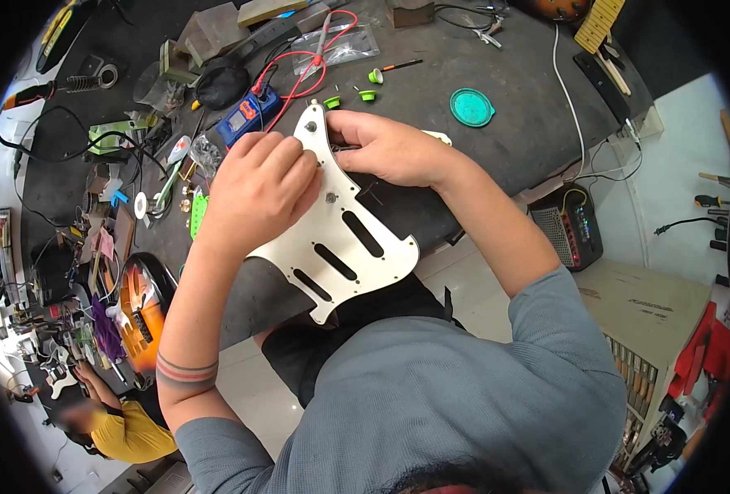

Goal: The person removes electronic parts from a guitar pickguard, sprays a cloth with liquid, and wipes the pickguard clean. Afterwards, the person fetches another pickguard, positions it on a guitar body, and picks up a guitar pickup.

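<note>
A cream guitar pickguard (389, 262) with three pickup slots lies face up, its lower part overhanging the bench edge toward my lap. My right hand (389, 148) grips its upper right edge, thumb near the rim and fingers partly hidden behind. My left hand (266, 185) is closed over the pickguard's left side, fingertips pressed together near the middle of the upper part; what they pinch is hidden. One metal control shaft (311, 126) shows at the tip, another (330, 198) just below my fingers. Green knobs (367, 95) stand beyond the tip.
Behind my left hand sits a blue multimeter (245, 115) with red leads. A teal round lid (472, 108) lies at the back right. Sunburst guitar body (138, 309), cables and tools crowd the left. A person in a yellow shirt (134, 432) works at lower left.
</note>
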Demonstrator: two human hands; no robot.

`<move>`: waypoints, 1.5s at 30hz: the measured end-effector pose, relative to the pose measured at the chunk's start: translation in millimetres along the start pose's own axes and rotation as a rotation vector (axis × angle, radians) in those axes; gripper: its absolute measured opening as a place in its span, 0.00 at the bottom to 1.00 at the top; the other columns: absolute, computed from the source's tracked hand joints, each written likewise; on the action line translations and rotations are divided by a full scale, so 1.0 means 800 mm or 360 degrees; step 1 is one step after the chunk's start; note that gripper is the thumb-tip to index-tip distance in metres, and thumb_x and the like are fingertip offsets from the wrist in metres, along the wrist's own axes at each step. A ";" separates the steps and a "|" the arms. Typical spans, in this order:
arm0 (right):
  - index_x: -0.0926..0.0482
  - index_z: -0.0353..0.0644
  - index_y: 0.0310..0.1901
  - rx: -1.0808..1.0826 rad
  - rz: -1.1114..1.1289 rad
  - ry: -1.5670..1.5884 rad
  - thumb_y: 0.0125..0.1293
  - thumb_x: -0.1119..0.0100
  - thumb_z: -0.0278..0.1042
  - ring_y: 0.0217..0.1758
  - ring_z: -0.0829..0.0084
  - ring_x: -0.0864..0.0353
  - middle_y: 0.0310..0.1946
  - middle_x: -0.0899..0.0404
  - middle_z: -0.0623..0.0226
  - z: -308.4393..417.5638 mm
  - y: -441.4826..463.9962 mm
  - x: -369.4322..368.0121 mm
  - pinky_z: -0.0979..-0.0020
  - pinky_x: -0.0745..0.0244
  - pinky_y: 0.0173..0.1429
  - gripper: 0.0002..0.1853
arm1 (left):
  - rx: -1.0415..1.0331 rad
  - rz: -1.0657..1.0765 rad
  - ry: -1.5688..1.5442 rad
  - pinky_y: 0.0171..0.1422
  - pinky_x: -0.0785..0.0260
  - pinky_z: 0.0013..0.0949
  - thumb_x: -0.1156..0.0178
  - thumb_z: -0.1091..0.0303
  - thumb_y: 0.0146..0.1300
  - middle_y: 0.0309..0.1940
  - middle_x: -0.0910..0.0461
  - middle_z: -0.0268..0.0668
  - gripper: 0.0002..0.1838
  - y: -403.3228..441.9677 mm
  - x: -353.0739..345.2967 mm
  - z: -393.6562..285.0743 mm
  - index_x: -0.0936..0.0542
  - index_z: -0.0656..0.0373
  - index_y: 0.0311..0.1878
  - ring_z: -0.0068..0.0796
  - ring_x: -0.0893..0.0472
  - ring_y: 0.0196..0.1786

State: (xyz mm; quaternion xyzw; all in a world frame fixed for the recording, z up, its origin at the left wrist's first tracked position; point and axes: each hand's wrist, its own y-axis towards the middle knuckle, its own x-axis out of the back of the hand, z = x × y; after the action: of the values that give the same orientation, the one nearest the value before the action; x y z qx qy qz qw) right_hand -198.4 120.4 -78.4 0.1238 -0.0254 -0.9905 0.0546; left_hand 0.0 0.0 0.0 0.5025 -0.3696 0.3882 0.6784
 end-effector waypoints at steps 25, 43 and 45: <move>0.27 0.30 0.75 0.0034 0.0015 0.0054 0.79 0.39 0.25 0.75 0.68 0.20 0.71 0.17 0.57 0.001 -0.002 0.001 0.65 0.28 0.82 0.26 | 0.0687 -0.0192 -0.0404 0.43 0.24 0.43 0.26 0.76 0.60 0.34 0.18 0.38 0.09 -0.008 -0.006 -0.026 0.19 0.60 0.39 0.42 0.17 0.34; 0.37 0.31 0.85 -0.0085 0.0027 -0.0019 0.80 0.39 0.22 0.85 0.64 0.29 0.81 0.26 0.55 0.005 0.003 0.002 0.60 0.34 0.88 0.35 | 0.0589 0.0471 -0.0482 0.56 0.19 0.52 0.32 0.63 0.71 0.45 0.09 0.49 0.12 0.182 -0.125 0.101 0.11 0.59 0.51 0.54 0.09 0.49; 0.38 0.31 0.86 -0.0110 0.0001 0.0000 0.80 0.40 0.22 0.86 0.64 0.30 0.82 0.28 0.55 0.013 0.001 -0.001 0.60 0.34 0.89 0.35 | 0.0572 0.0170 -0.0543 0.54 0.19 0.50 0.32 0.68 0.70 0.43 0.10 0.46 0.10 0.157 -0.087 0.095 0.12 0.59 0.50 0.51 0.11 0.47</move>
State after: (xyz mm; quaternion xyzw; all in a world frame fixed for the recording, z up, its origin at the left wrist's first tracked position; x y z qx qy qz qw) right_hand -200.1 120.0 -67.9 0.1218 0.0089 -0.9907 0.0592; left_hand -150.8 -60.1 4.0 0.6531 -0.4298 0.3926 0.4844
